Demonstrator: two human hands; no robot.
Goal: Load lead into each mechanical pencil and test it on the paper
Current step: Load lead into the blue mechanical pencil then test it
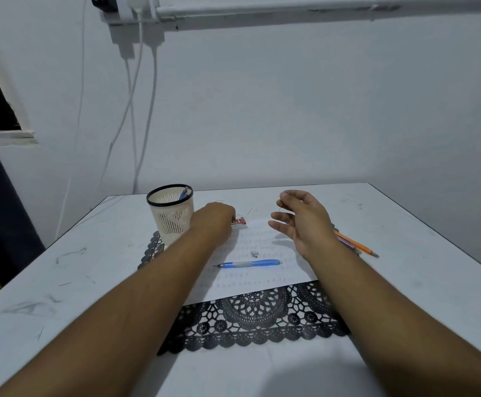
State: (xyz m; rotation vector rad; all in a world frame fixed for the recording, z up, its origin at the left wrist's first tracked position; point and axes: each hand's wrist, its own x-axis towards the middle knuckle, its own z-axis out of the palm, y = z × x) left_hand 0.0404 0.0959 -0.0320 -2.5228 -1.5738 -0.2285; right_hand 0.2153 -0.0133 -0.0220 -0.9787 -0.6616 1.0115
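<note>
A blue mechanical pencil (pixel 249 264) lies on the white paper (pixel 262 285), tip to the left. Its small cap pieces (pixel 254 254) sit just above it on the paper. My left hand (pixel 215 219) grips a small red lead case (pixel 240 222) at the paper's far edge. My right hand (pixel 302 222) hovers above the paper's right side, thumb and forefinger pinching a thin lead (pixel 278 208). Another blue pencil (pixel 184 193) stands in the cream mesh cup (pixel 172 216). Orange pencils (pixel 356 244) lie behind my right wrist.
A black lace mat (pixel 256 319) lies under the paper on the white table (pixel 61 282). The mesh cup stands at the mat's far left corner. White cables (pixel 136 124) hang down the wall behind the table.
</note>
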